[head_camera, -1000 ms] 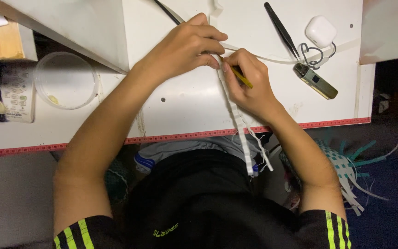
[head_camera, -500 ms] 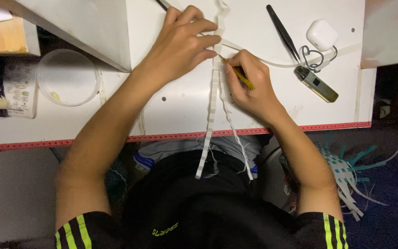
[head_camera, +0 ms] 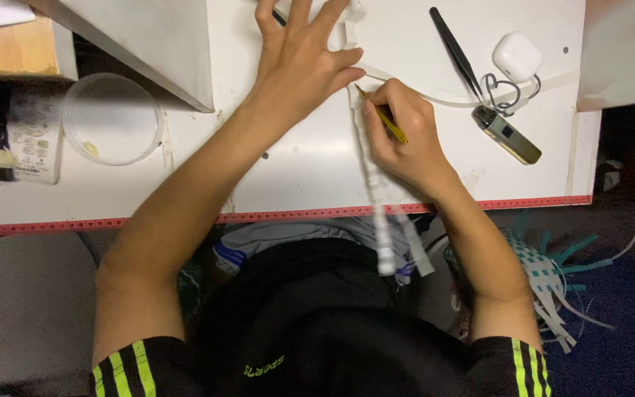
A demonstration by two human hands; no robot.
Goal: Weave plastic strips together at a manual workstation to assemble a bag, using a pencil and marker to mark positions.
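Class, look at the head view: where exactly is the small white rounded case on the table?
The small white case sits at the table's far right, beside the black tweezers and just above the olive-coloured device.

A white table (head_camera: 310, 176) with a red measuring strip along its near edge fills the upper half of the frame, and on it at upper right lie black tweezers (head_camera: 455, 50), a small white case (head_camera: 517, 56), a wire ring (head_camera: 505, 92) and a slim olive-coloured device (head_camera: 507, 134). At upper left sit a clear round lid (head_camera: 110, 117) and a remote control (head_camera: 32, 141). White paper strips (head_camera: 373, 184) run from the top centre down over the near edge, blurred there.
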